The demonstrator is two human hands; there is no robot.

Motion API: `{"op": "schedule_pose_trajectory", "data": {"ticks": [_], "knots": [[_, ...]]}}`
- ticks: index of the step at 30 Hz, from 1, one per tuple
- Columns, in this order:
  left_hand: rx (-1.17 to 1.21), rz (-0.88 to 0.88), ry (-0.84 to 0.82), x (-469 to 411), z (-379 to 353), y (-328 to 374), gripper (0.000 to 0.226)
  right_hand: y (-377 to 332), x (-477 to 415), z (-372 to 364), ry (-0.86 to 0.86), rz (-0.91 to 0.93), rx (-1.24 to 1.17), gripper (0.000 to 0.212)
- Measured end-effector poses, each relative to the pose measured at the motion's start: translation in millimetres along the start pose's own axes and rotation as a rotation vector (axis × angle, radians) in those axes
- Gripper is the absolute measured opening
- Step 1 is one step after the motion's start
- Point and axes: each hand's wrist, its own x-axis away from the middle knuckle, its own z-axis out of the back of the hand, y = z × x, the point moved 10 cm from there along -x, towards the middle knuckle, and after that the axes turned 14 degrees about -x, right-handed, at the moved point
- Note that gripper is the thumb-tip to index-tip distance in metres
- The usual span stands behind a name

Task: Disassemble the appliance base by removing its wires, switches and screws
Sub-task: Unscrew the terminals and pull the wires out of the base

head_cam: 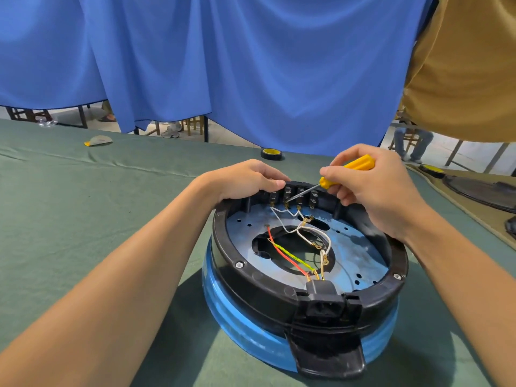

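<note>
The base (251,277) sits upside down on the table (83,219), low in view toward 5 o'clock. Its switches (293,195) line the rim at 12 o'clock.

The left hand (245,177) grips the rim at 11 o'clock. The right hand (371,191) pinches the screwdriver (325,182).

The tip could slip off the small terminal and jab the left fingers (276,185) just beside it, or tear a wire (279,222). Too much side pressure would cause that.

The screwdriver's long axis runs from the handle at 2 o'clock to the tip at 8 o'clock, pointing down into the second switch.
</note>
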Motion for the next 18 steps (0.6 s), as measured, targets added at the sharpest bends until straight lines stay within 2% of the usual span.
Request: {"op": "schedule_pose_trajectory", "data": {"ticks": [4,9,16,18], "knots": [[0.036,-0.009,-0.063,-1,-4,2,0.033,-7,1,-1,0.043,0.072,0.063,0.015],[0.002,-0.011,-0.063,0,-4,5,0.033,-9,0,-7,0.019,0.093,0.106,0.019],[-0.017,-0.014,-0.061,0,-4,4,0.034,0,-2,-4,0.030,0.026,0.053,0.032],[-0.016,-0.014,-0.059,0,-4,4,0.034,1,-3,-2,0.029,0.005,0.009,0.029]]}}
